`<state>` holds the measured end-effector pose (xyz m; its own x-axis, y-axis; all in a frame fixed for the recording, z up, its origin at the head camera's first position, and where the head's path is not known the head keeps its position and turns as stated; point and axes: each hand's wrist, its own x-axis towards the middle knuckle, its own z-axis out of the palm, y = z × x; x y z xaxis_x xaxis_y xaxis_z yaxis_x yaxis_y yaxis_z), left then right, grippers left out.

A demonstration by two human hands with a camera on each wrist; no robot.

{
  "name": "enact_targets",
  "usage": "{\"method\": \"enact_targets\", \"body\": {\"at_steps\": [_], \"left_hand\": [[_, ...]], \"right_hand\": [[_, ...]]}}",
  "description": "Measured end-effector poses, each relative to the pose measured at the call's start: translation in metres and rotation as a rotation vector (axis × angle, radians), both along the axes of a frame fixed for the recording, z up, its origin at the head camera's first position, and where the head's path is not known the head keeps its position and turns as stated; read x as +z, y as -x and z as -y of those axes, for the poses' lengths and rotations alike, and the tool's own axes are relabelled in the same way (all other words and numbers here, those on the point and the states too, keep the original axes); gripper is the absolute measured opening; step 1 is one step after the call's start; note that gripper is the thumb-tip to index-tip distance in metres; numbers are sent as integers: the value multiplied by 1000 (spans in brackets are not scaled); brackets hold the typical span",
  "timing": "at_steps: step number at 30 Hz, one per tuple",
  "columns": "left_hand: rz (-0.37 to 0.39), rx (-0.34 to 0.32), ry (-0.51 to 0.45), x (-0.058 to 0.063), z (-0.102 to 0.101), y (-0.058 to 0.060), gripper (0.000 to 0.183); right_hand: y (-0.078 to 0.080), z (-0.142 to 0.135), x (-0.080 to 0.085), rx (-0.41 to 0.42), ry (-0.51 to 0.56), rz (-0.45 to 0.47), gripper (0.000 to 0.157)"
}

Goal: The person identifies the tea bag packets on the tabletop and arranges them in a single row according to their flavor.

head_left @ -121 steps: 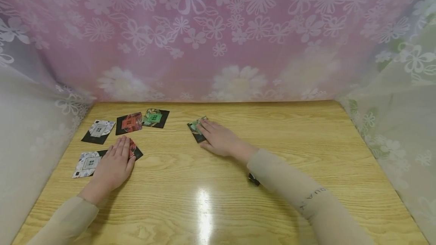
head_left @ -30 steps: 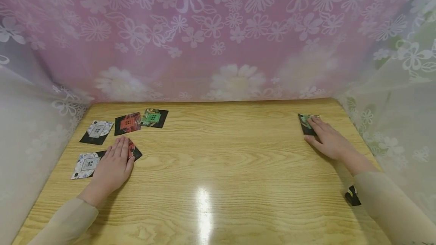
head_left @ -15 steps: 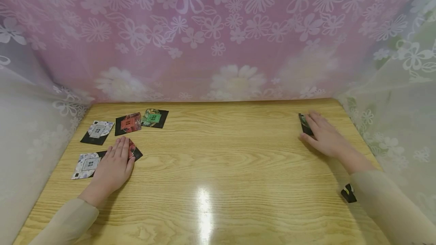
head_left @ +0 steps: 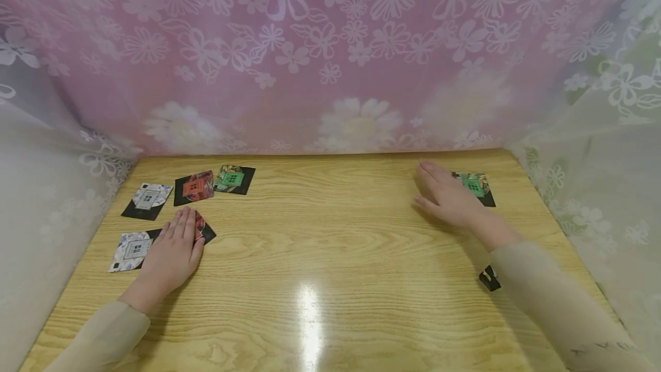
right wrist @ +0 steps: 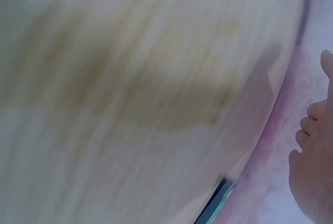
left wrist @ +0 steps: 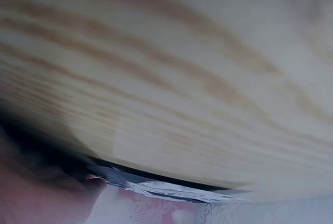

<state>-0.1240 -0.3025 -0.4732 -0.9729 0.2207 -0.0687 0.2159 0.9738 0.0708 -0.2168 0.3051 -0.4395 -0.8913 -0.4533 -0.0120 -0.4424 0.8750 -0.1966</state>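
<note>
My left hand [head_left: 172,248] lies flat with straight fingers on a red-and-black packet [head_left: 205,227], covering most of it. Beside that hand's outer edge is a white floral packet [head_left: 133,250], partly under the palm. My right hand [head_left: 448,197] hovers above the table with fingers extended and thumb apart, holding nothing. Just right of it, a green-and-black packet [head_left: 480,187] lies flat, its left part hidden by the hand. In the right wrist view the fingers [right wrist: 312,125] stand clear of the tabletop, and the green packet's edge [right wrist: 218,203] shows at the bottom.
At the back left lie another white floral packet [head_left: 150,198], a red packet [head_left: 194,187] and a green packet [head_left: 234,179]. A small black item [head_left: 489,279] shows beneath the right sleeve. Flowered curtains [head_left: 330,73] enclose the wooden table [head_left: 320,245] at the back and sides.
A green packet was slid by my right hand from the middle to the far right. The right hand has since lifted off it and moved left. My left hand has stayed put.
</note>
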Motion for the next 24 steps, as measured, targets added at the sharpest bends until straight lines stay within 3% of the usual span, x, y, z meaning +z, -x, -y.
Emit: {"method": "enact_targets", "body": {"at_steps": [24], "left_hand": [[-4,4,-20,-3,2,2,71]], "right_hand": [[44,139,-2,224,50,16,81]]}}
